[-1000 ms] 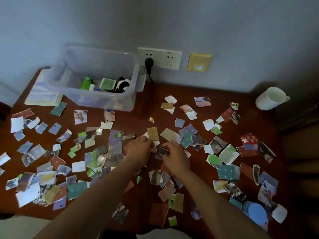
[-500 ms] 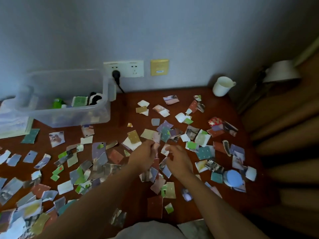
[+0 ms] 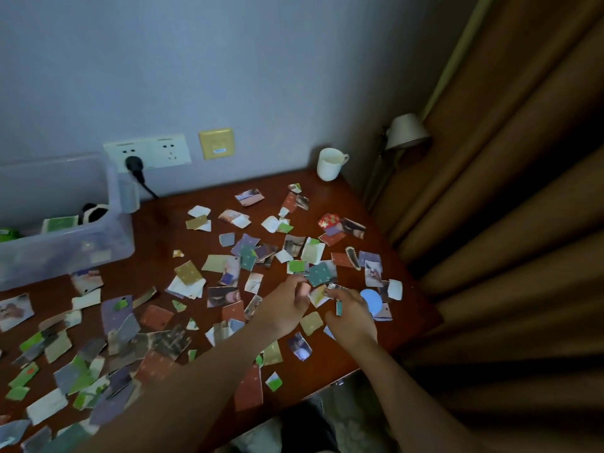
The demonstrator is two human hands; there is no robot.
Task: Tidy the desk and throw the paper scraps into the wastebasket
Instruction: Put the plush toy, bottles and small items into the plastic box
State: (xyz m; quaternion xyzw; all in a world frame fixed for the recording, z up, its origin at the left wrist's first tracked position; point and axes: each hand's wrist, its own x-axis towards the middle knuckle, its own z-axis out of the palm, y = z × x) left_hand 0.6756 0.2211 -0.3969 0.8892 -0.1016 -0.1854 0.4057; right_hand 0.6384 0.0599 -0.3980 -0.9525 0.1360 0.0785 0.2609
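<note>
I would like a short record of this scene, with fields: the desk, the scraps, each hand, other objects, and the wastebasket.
desk: dark wooden desk, against the wall
scraps: many paper scraps scattered over it
left hand: fingers curled at a pale scrap; grip unclear
right hand: pinches a small teal scrap
other: white mug at back right corner; clear box at back left
wastebasket: not in view
</note>
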